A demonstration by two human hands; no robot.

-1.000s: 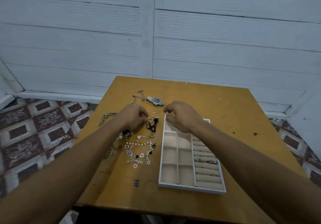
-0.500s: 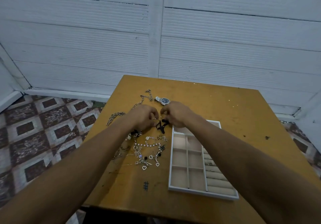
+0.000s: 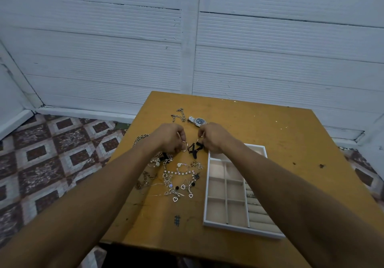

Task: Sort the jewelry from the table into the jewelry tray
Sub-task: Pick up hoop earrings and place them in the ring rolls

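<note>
Jewelry [image 3: 178, 180] is lying tangled just below the fingers [image 3: 180, 135]: pearls, heart charms, silver chains. Left hand [image 3: 171, 137] is pinching a gold hoop [image 3: 184, 146], right hand [image 3: 215, 136] a small ring [image 3: 200, 139], a black bow [image 3: 193, 150] dangling between them. Watch [image 3: 198, 120] is lying just beyond the fingertips. Tray [image 3: 217, 208] is sitting below the right fingers; bare table [image 3: 280, 153] is spreading rightward to its edge.
</note>
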